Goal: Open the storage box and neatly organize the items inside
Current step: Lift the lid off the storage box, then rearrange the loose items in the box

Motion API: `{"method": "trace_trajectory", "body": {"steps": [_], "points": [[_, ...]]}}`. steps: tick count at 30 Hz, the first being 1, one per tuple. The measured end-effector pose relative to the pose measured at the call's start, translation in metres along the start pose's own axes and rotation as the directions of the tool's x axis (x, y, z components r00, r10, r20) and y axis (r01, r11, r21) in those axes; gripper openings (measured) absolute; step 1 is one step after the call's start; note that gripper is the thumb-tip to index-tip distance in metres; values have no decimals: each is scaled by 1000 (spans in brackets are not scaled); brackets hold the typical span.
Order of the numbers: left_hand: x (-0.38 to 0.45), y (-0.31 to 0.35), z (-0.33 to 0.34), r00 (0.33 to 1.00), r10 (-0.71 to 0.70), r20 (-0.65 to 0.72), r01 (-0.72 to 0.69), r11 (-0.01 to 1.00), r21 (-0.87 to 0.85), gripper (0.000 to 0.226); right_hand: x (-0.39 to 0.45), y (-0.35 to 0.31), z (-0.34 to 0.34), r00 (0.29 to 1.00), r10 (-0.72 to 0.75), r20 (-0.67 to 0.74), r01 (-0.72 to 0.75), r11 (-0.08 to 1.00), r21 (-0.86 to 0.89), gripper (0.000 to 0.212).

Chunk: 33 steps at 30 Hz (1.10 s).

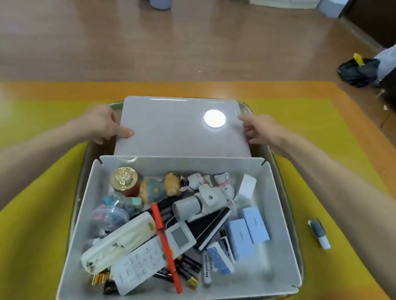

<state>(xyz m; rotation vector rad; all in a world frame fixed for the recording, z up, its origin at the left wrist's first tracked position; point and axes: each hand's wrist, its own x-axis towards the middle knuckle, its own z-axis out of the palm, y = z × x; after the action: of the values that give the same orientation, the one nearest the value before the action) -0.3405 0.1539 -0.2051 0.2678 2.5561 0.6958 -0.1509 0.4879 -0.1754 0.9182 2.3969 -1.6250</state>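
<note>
Left hand (105, 124) and right hand (258, 130) grasp opposite edges of the lid (182, 127) behind the open storage box (282, 212).

Both hands hold the grey lid (182, 127) by its side edges, the left hand (104, 124) with thumb on top, the right hand (258, 130) at the far corner. Below, the open storage box (282, 212) sits crammed (remote control (151, 257), red pen (167, 244), batteries (185, 267), figurines) on the yellow counter (31, 202).

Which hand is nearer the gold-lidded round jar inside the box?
Left. The left hand grips the grey lid's left edge, above the gold-lidded round jar. The right hand holds the lid's far right corner, across the box.
</note>
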Motion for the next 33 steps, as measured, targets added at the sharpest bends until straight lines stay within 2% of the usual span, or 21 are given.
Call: {"method": "trace_trajectory", "body": {"steps": [3,7,9,10,12,14,15,17,20,22,24,27,29,31,33], "points": [[-4,-2,0,998,52,-33,-48,992,117,42,-4,7,3,1000,-7,13,6,996,89,46],[-26,-9,19,986,112,-120,-101,990,96,36,-28,20,16,996,-70,-53,81,967,242,11],[-38,-6,17,978,121,-169,-113,992,56,35,-45,28,9,976,-159,-149,192,951,241,15],[-45,-3,13,971,122,-204,-114,992,51,42,-56,32,1,957,-213,-198,248,952,177,20],[-64,5,4,947,159,-279,-147,987,65,48,-81,43,-17,921,-303,-245,318,948,23,15],[-95,16,2,902,257,-346,-251,966,65,36,-106,67,-35,911,-341,-233,313,938,-150,8],[-113,21,4,876,323,-358,-325,944,56,28,-117,82,-43,912,-339,-230,276,923,-268,9],[-153,31,14,837,434,-334,-449,893,34,14,-137,114,-54,934,-269,-235,136,876,-464,29],[-205,47,40,809,528,-257,-521,848,101,12,-160,146,-54,963,-107,-246,-67,792,-607,60],[-231,58,60,809,558,-185,-532,829,172,13,-170,158,-48,964,-69,-258,-127,731,-670,68],[-249,68,79,806,580,-116,-545,805,234,12,-176,164,-40,958,-64,-280,-147,728,-669,59],[-263,77,102,799,595,-87,-553,784,283,12,-184,168,-33,952,-103,-288,-115,753,-648,24],[-266,80,113,808,586,-66,-547,787,284,13,-192,161,-34,949,-119,-292,-76,812,-579,15],[-268,82,119,811,582,-60,-544,788,288,13,-203,146,-37,940,-195,-282,73,918,-390,16],[-269,82,122,811,582,-66,-540,787,299,13,-220,119,-39,901,-353,-253,302,928,-218,19]]}}
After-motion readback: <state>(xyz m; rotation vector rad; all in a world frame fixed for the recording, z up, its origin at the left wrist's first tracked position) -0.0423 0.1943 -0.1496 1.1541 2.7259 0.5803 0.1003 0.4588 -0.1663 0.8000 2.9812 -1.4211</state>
